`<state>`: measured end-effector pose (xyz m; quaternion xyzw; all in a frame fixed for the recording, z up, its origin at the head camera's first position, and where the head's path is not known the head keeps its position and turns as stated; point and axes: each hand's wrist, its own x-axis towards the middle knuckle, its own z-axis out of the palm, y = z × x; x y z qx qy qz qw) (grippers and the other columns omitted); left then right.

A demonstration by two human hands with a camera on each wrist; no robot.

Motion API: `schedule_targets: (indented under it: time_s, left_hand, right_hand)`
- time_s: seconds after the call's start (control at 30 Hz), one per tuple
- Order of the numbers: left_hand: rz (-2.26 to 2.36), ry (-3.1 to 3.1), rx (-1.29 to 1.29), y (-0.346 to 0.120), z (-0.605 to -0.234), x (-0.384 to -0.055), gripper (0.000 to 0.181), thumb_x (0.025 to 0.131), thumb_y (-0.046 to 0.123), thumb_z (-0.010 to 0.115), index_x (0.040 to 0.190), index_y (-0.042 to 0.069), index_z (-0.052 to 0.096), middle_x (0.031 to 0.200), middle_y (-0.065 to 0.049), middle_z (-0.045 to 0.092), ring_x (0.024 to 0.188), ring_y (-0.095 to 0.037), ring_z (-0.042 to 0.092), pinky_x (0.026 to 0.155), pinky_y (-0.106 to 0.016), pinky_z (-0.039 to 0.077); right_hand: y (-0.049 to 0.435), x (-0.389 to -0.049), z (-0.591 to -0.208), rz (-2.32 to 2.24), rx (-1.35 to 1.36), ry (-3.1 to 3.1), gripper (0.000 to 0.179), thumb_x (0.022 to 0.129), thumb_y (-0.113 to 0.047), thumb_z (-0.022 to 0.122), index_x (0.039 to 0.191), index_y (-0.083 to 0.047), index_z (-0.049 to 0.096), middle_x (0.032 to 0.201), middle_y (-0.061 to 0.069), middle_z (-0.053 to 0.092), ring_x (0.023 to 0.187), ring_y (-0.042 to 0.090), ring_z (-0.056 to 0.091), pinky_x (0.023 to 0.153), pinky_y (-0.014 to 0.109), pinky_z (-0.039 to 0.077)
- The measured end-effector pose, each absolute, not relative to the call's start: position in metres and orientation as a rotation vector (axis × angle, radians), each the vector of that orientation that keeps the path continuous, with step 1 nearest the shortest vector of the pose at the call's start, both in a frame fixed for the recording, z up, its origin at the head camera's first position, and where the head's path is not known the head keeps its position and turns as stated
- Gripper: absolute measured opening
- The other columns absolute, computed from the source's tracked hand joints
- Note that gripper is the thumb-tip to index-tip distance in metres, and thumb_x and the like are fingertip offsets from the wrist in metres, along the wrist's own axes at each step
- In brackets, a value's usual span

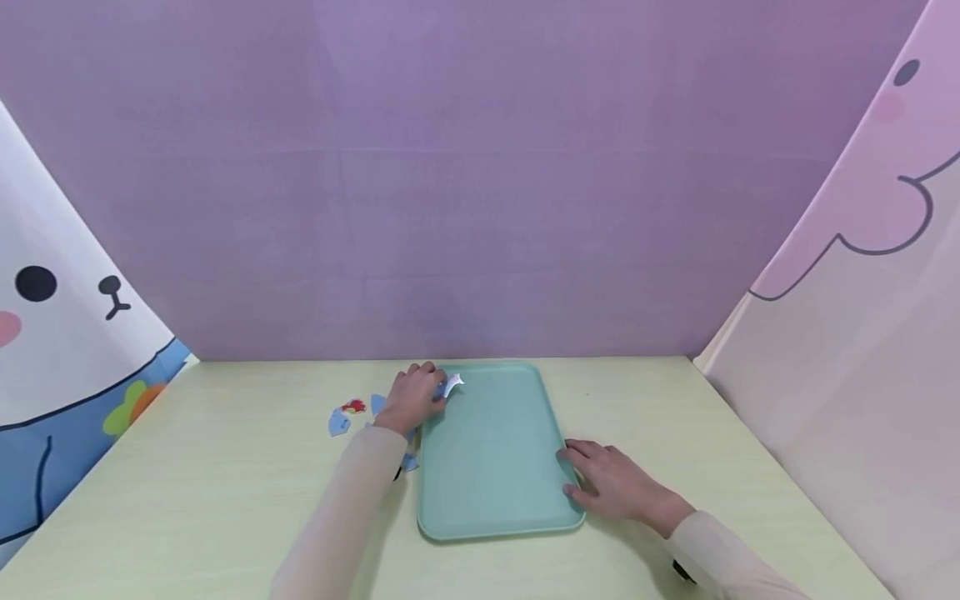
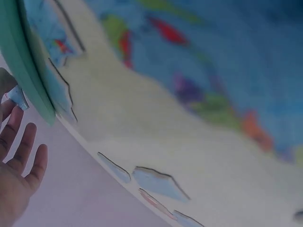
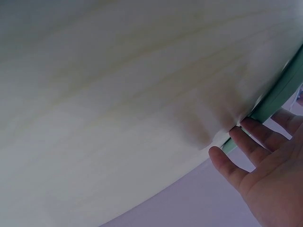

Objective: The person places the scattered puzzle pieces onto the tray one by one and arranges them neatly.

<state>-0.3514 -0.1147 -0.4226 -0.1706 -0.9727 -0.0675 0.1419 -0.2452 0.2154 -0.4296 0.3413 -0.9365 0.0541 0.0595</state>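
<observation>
My left hand (image 1: 410, 400) pinches a small blue-and-white printed puzzle piece (image 1: 452, 384) over the upper left corner of the pale green tray (image 1: 495, 450). In the left wrist view the piece (image 2: 18, 98) shows between thumb and fingertips, with the other fingers loosely extended. On the tray's right side rests my right hand (image 1: 618, 482), its fingers fairly straight and its fingertips at the rim. The right wrist view shows those fingers (image 3: 251, 146) along the tray's edge (image 3: 274, 97). Parts of other pieces are hidden under the left hand and forearm.
Left of the tray lie several loose puzzle pieces, among them a blue one (image 1: 339, 422), a red one (image 1: 353, 407) and another blue one (image 1: 409, 462) close to the tray. A purple backdrop (image 1: 450, 208) rises behind the table (image 1: 225, 500), with patterned cloth on both sides.
</observation>
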Motion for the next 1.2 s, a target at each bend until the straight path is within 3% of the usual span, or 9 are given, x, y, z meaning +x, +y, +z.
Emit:
schedule_targets:
  time_s: [1.2]
  left_hand:
    - [-0.128,-2.856,-0.446,-0.103,-0.424,-0.363,0.034,0.078,0.025,0.070,0.110,0.014,0.064,0.101,-0.005,0.059,0.093,-0.026,0.053,0.079,-0.046,0.045]
  right_hand:
    - [0.218,-0.248,-0.435,0.156,1.009,-2.855,0.047,0.086,-0.037,0.056,0.125,-0.010,0.052,0.130,0.012,0.050,0.117,0.029,0.050,0.087,0.047,0.045]
